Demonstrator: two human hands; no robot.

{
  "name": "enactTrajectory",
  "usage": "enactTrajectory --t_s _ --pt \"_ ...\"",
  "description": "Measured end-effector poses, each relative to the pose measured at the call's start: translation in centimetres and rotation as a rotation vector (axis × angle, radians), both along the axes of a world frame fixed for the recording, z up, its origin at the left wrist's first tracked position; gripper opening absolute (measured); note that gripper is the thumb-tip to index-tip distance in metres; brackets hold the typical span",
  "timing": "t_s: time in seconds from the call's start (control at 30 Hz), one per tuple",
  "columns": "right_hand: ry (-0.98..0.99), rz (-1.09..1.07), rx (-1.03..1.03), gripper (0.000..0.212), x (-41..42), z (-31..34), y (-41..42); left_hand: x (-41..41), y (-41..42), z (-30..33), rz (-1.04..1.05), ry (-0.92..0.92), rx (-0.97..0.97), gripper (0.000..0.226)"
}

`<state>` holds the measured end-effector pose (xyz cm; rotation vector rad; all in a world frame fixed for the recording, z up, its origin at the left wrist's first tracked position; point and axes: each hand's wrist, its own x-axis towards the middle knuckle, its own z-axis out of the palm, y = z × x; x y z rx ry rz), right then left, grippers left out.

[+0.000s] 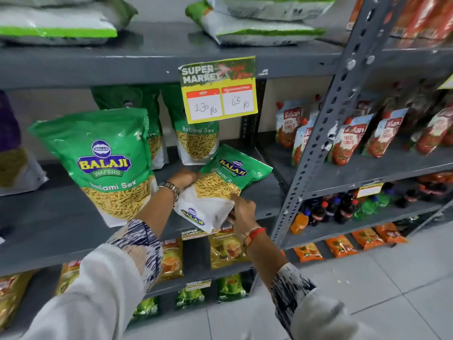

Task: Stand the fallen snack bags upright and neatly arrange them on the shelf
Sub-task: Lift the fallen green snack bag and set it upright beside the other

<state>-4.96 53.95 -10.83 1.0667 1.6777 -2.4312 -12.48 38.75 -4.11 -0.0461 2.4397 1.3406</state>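
Observation:
A green and white Balaji snack bag [225,177] lies tilted on the grey shelf [61,222], its white bottom toward me. My left hand [182,179] grips its left edge. My right hand [241,209] pinches its lower right corner. A larger-looking bag of the same kind [107,165] stands upright at the front left of the shelf. Further back two more green bags [196,141] stand upright, partly hidden by the price card.
A yellow price card [219,89] hangs from the shelf above. A perforated grey upright [326,123] bounds the shelf on the right, with red ketchup pouches [348,141] beyond. White and green sacks [257,23] lie overhead. Tea packets [225,249] and bottles fill lower shelves.

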Motion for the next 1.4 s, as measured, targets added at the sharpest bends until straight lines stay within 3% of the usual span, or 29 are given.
enactTrajectory --t_s 0.07,0.13,0.23,0.33,0.47,0.53,0.77,0.93,1.07,1.23,1.4 --pt "-0.004 -0.014 0.021 0.027 0.8 0.5 1.0 0.4 0.1 -0.8 0.039 -0.111 0.090 0.048" --pt "-0.013 -0.006 -0.016 0.025 1.7 0.8 2.1 2.5 1.0 0.0 0.085 -0.187 0.196 0.034" --pt "0.029 0.033 -0.104 0.043 3.3 0.3 3.1 4.9 1.8 0.2 0.010 -0.326 0.367 0.026" --pt "0.075 0.037 -0.082 0.033 5.7 -0.1 3.7 6.6 2.0 -0.1 -0.043 -0.332 0.468 0.041" --pt "0.157 0.039 -0.124 0.023 8.6 -0.1 5.1 9.3 2.8 -1.2 0.018 -0.274 0.529 0.037" --pt "0.241 0.094 -0.141 0.037 10.2 0.0 5.7 11.5 2.9 -1.9 0.079 -0.265 0.560 0.029" --pt "0.379 0.226 -0.085 0.084 14.6 1.5 7.1 19.2 2.0 -3.0 0.215 -0.159 0.634 0.037" --pt "0.484 0.346 -0.046 0.069 17.8 3.7 6.7 23.7 0.6 -1.0 0.287 -0.075 0.691 0.042" --pt "0.566 0.371 -0.049 0.040 19.4 4.8 6.3 25.0 -0.2 0.2 0.271 0.004 0.722 0.043" --pt "0.562 0.352 -0.004 0.037 18.8 4.1 5.5 24.1 -0.4 -0.7 0.285 0.013 0.693 0.046" --pt "0.581 0.350 0.098 0.031 14.7 3.8 5.0 20.4 0.1 -0.7 0.272 0.079 0.655 0.034"
